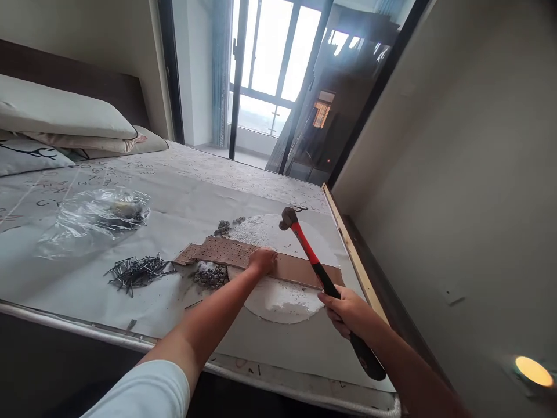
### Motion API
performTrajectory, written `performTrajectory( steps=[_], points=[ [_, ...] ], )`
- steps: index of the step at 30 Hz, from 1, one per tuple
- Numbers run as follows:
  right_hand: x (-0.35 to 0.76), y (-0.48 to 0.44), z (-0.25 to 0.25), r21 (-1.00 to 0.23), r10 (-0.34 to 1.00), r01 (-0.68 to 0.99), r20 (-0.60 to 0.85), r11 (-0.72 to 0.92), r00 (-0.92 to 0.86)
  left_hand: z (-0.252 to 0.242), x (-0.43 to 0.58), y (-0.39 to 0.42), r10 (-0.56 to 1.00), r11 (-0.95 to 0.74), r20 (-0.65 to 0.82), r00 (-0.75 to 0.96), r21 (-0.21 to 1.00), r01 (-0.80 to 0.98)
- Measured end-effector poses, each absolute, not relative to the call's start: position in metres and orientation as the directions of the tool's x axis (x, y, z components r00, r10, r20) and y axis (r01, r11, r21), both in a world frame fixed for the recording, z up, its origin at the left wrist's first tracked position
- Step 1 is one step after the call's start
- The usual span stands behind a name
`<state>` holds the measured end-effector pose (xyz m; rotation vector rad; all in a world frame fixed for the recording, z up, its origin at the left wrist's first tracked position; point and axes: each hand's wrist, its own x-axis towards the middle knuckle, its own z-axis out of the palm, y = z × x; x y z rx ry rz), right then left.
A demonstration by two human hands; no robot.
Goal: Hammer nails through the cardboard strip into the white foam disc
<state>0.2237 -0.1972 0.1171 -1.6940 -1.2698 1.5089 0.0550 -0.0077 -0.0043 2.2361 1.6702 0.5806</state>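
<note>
bare forearms both sides — left arm [209, 325] in short white sleeve [148, 392], right arm [409, 371] unsleeved.

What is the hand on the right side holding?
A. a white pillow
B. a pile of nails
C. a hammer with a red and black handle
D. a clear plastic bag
C: the right hand grips the black end of the hammer with a red and black handle, raised above the brown perforated board that the left hand presses down.

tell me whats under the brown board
The board lies across a white foam disc, which sits on the paper-covered bed. The disc's middle is hidden beneath the board.
</note>
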Motion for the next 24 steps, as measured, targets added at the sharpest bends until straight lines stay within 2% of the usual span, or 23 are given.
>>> performTrajectory(
  steps=[5, 12, 18, 24],
  points=[
    [0.213, -0.192, 0.109, -0.782, 0.821, 0.354, -0.567, -0.513, -0.063, -0.007, 0.055, -0.009, 0.965, -0.262, 0.132, 0.227, 0.486, 0.834],
    [0.217, -0.193, 0.111, -0.876, 0.919, 0.349, -0.384, -0.332, -0.092, -0.007, 0.054, -0.008, 0.953, -0.304, 0.164, 0.257, 0.467, 0.831],
    [0.207, -0.195, 0.082, -0.801, 0.838, 0.321, -0.544, -0.505, -0.040, -0.003, 0.052, -0.011, 0.963, -0.269, 0.125, 0.239, 0.487, 0.831],
    [0.216, -0.197, 0.103, -0.898, 0.933, 0.288, -0.358, -0.333, -0.040, -0.003, 0.050, -0.011, 0.954, -0.298, 0.145, 0.262, 0.529, 0.795]
  ],
)
